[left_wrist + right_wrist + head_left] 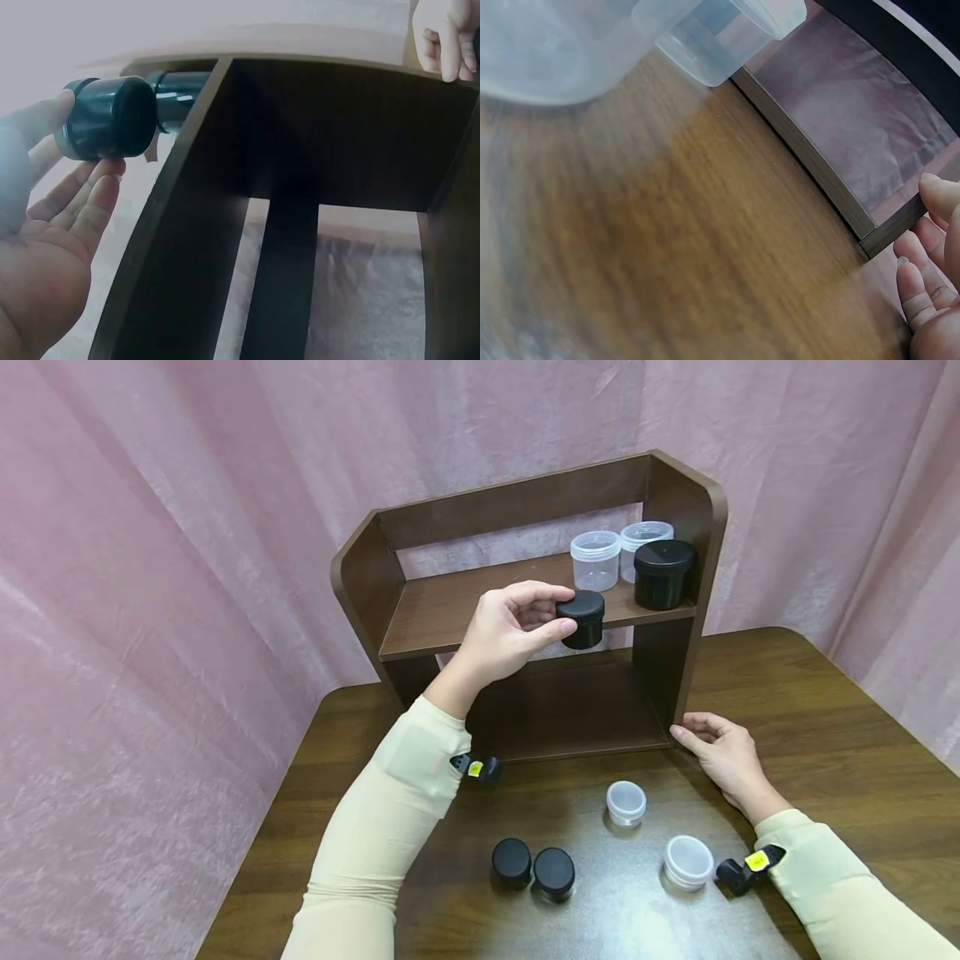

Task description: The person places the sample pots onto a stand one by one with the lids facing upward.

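The left hand [504, 635] pinched a small black jar [582, 618] between thumb and curled fingers [540, 596], at the upper shelf [442, 618] front edge. The right hand [722, 755], fingers relaxed, rested against the rack's lower corner.

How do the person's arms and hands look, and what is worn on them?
Both arms are covered by snug cream sleeves, the left sleeve and the right sleeve, each ending at the wrist. The left hand and right hand are bare, with no gloves or rings visible. A small black device with a yellow label sits at each wrist.
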`<action>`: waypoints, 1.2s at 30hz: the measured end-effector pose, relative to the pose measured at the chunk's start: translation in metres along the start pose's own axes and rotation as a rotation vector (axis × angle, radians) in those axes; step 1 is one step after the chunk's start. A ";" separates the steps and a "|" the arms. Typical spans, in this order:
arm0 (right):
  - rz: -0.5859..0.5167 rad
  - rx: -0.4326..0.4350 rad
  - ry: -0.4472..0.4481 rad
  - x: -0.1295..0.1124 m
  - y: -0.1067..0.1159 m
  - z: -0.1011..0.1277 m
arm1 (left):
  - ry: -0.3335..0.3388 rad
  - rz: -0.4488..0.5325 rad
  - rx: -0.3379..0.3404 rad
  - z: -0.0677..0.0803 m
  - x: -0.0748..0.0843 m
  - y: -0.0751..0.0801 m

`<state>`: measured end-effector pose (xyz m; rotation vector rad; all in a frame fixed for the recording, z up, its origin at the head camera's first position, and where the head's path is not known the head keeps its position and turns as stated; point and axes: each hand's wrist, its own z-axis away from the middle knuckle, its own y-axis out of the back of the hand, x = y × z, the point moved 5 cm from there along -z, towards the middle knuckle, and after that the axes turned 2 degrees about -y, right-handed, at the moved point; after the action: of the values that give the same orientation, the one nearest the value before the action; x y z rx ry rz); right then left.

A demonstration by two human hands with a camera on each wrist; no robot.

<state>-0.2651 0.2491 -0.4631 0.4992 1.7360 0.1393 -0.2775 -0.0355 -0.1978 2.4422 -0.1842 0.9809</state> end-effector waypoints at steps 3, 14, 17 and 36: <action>-0.016 0.000 0.005 -0.001 -0.001 0.001 | 0.053 -0.010 0.013 -0.010 -0.007 0.000; 0.002 -0.017 0.010 -0.004 -0.008 0.001 | 0.133 -0.141 0.017 -0.036 -0.018 -0.001; 0.010 -0.025 0.010 -0.006 -0.010 0.000 | 0.158 -0.160 0.015 -0.042 -0.020 -0.001; 0.022 -0.025 -0.001 -0.015 -0.004 0.006 | 0.237 -0.173 0.043 -0.048 -0.020 -0.014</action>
<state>-0.2585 0.2389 -0.4524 0.4997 1.7264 0.1766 -0.3174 -0.0010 -0.1870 2.3097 0.1285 1.1939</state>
